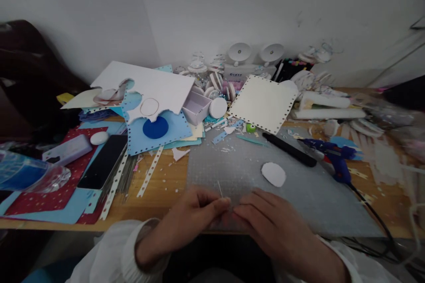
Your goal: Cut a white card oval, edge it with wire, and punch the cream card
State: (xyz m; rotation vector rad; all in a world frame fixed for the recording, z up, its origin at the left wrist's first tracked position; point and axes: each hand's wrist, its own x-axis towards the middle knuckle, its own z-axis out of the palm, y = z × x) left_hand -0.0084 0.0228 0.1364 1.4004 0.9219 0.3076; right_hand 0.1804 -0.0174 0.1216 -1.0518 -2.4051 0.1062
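Note:
At the front edge of the grey cutting mat, my left hand pinches a thin, pale wire-like piece between thumb and index finger. Its upper end sticks up above the thumb; the lower part is hidden. My right hand is close by on the right, fingers bent and closed, their tips almost meeting the left thumb. What those fingers hold, if anything, is hidden. Beyond the right hand a white, rough-edged oval cutout lies flat on the mat.
A blue glue gun with a trailing cord and a black-handled tool lie at right. Cut card sheets, a small open box and a cream sheet sit behind. A phone and a bottle are at left.

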